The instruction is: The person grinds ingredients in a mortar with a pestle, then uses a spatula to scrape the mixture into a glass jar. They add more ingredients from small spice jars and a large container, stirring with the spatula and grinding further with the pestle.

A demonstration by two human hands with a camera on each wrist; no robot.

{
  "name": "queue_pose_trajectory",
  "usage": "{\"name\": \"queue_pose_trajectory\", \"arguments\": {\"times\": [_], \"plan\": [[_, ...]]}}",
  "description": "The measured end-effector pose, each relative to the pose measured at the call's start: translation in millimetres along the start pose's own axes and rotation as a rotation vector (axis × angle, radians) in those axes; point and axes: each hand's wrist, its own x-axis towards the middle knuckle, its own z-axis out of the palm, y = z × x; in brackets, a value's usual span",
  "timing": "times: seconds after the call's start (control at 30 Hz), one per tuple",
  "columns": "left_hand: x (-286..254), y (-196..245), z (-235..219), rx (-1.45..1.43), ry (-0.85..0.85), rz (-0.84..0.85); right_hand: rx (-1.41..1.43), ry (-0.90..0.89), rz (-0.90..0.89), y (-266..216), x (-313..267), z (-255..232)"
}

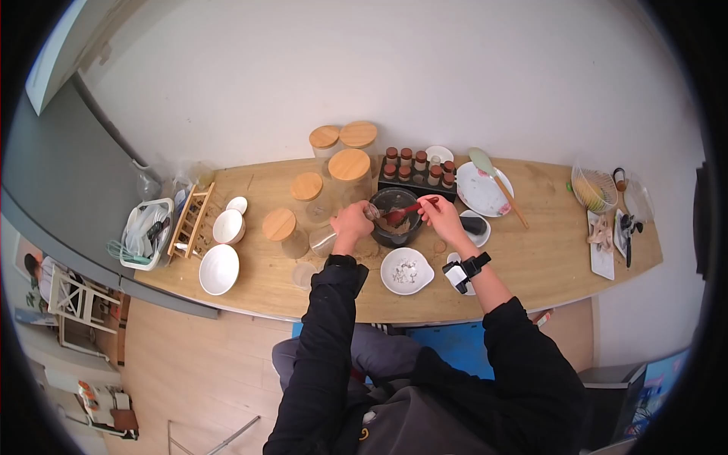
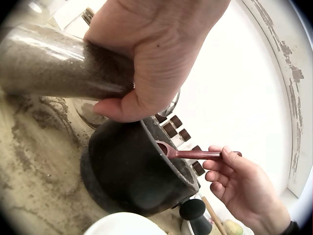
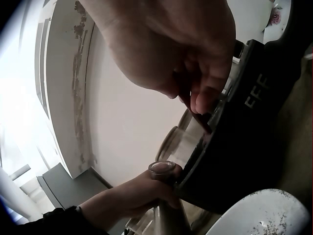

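Observation:
In the head view, my left hand [image 1: 352,224] grips a clear glass jar [image 1: 322,241] lying nearly sideways, its mouth beside the rim of a black mortar [image 1: 393,238]. The left wrist view shows grey-brown powder [image 2: 54,68] inside the jar. My right hand [image 1: 442,218] pinches the handle of a dark red spoon [image 1: 411,208], whose bowl is inside the mortar. Brownish powder [image 1: 394,227] lies in the mortar under the spoon. In front of the mortar stands a white spouted bowl [image 1: 388,278] with dark flecks in it. A black pestle [image 1: 474,225] rests on a white dish to the right.
Several glass jars with wooden lids [image 1: 349,164] stand left and behind. Behind the mortar is a spice rack [image 1: 409,174]. A floral plate [image 1: 474,193] with a green spatula [image 1: 481,160] sits at right. White bowls [image 1: 219,281] stand farther left, beside a wooden rack [image 1: 199,208].

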Motion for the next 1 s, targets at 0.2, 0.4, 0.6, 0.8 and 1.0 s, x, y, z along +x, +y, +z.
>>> {"name": "queue_pose_trajectory", "arguments": {"times": [0.2,0.4,0.6,0.8,1.0], "plan": [[1,-1,0,0.002,0.001,0.005,0.26,0.032,0.157,17,-2,-5],[-1,1,-2,0.0,-0.008,-0.003,0.486,0.096,0.289,23,-7,0],[0,0,-1,0.022,-0.015,-0.003,0.633,0.208,0.317,15,-9,-7],[-1,-1,2,0.035,0.066,0.016,0.498,0.144,0.156,-22,-16,-2],[-5,3,-1,0.044,0.088,0.009,0.154,0.077,-0.135,-46,-25,11]]}}
